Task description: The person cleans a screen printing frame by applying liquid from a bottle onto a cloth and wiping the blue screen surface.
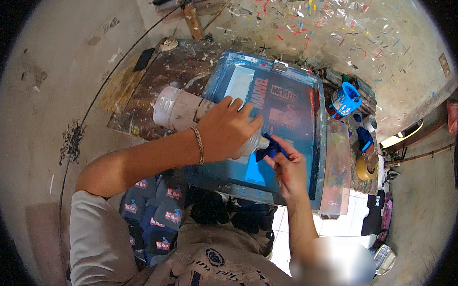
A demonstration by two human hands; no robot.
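My left hand [227,129] is wrapped round a large, cloudy plastic bottle [177,108]. The bottle lies tipped nearly on its side, its neck pointing right. At its mouth, my right hand [291,174] pinches a crumpled dark blue cloth [273,147], which touches or nearly touches the spout. Reddish stains mark the right fingers. Both hands are above a screen-printing frame [316,151] with a blue-tinted mesh. Lettering and picture stencils show in the mesh, and a pale strip lies along its left part. My left hand hides the bottle's middle.
Right of the frame are a blue ink-smeared pot [346,99], a yellow tape roll [365,169] and a clear sheet [336,164]. Several dark printed caps [168,211] lie below the table's near edge. A black flat object [144,60] rests at far left.
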